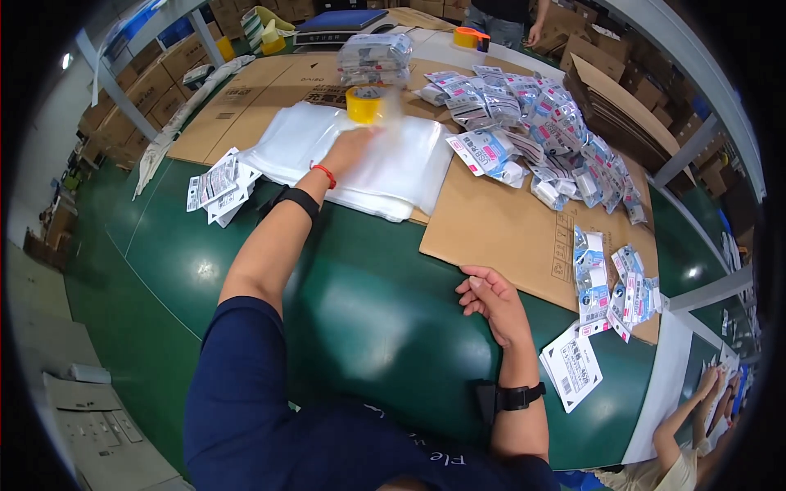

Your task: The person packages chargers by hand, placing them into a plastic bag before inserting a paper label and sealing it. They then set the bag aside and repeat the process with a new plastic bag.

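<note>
My left hand (354,152) reaches over a stack of clear plastic bags (286,151), smeared by motion. Whether its fingers hold anything does not show; a blurred translucent patch lies just beyond them. A roll of yellow tape (363,105) rests at the far edge of the bags. My right hand (494,304) hovers near the front edge of a flat cardboard sheet (491,237), palm up, fingers loosely bent and apart, with nothing in it. To its right lie several small blister packs (591,278) and white printed cards (571,366). More cards (223,186) sit left of the bags.
A large heap of packaged items (548,123) covers the right of the cardboard. Behind the bags stand stacked bagged bundles (375,59), a scale (340,29) and an orange tape dispenser (471,38). Metal posts (704,143) frame the green table (360,303). Other people work nearby.
</note>
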A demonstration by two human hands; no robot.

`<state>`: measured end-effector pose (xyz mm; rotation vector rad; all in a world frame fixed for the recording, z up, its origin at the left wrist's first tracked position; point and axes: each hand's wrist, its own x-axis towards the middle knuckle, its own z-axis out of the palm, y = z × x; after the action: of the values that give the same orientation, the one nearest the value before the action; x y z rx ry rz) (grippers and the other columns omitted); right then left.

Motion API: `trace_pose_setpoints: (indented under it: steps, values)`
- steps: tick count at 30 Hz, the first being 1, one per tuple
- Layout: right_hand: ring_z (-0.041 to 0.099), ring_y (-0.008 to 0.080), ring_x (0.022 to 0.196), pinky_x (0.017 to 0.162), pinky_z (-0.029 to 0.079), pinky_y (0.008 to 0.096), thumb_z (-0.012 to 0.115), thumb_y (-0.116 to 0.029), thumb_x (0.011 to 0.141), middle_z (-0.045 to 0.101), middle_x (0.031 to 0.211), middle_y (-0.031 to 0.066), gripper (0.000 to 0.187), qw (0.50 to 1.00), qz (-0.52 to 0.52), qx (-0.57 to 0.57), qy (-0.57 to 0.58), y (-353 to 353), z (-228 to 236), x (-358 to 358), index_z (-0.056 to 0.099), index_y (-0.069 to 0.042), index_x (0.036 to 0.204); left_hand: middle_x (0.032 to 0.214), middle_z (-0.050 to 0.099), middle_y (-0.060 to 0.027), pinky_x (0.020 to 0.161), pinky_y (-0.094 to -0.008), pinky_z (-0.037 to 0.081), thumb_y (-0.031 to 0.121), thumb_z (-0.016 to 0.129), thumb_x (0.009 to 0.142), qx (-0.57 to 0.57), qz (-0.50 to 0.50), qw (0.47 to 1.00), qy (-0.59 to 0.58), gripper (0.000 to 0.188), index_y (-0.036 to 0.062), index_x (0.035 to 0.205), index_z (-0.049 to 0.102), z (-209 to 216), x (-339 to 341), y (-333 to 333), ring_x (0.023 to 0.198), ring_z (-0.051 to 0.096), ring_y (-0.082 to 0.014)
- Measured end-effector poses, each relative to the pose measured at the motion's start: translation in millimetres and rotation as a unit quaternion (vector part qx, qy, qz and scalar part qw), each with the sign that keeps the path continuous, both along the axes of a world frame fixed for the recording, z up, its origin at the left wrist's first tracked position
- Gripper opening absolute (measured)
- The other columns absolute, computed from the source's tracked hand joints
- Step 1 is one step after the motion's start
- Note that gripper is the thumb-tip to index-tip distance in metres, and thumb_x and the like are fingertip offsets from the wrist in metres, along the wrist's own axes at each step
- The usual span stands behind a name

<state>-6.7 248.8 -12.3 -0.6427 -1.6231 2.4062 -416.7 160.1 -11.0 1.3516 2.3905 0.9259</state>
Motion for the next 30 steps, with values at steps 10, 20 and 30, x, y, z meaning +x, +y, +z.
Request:
trace_pose_setpoints:
  steps: [10, 20, 30]
  values:
    - [0.06, 0.0091, 0.074, 0.062, 0.05, 0.0216, 0.052, -0.016, 0.095, 0.063, 0.09, 0.0061, 0.028, 1.0, 0.006, -0.007, 0.012, -7, -2, 1, 0.054, -0.001, 0.118, 0.126, 0.052, -0.0113, 0.099, -0.0324, 0.039, 0.034, 0.038, 0.099, 0.478, 0.086, 0.771, -0.412, 0.04, 0.0053, 0.125, 0.05, 90, 29, -45, 0.119, 0.048, -0.02]
    - [0.059, 0.0122, 0.08, 0.073, 0.049, 0.0256, 0.053, -0.013, 0.093, 0.062, 0.097, 0.0084, 0.029, 0.913, -0.329, 0.044, 0.238, 20, 13, 14, 0.052, -0.001, 0.119, 0.137, 0.042, -0.0207, 0.107, -0.0473, 0.027, 0.036, 0.054, 0.09, -0.01, -0.21, 0.966, 0.149, 0.05, 0.0038, 0.128, 0.049, 14, 264, -108, 0.128, 0.037, -0.0371]
    - [0.04, 0.0374, 0.128, 0.105, 0.034, 0.043, 0.063, -0.026, 0.084, 0.045, 0.135, 0.0193, 0.054, 0.674, 0.106, 0.723, -0.114, -81, 25, 80, 0.047, -0.008, 0.133, 0.144, 0.033, -0.0181, 0.103, -0.0651, 0.017, 0.046, 0.056, 0.087, -0.017, -0.14, 0.955, 0.262, 0.059, 0.0096, 0.133, 0.047, -4, 298, -131, 0.132, 0.03, -0.0387]
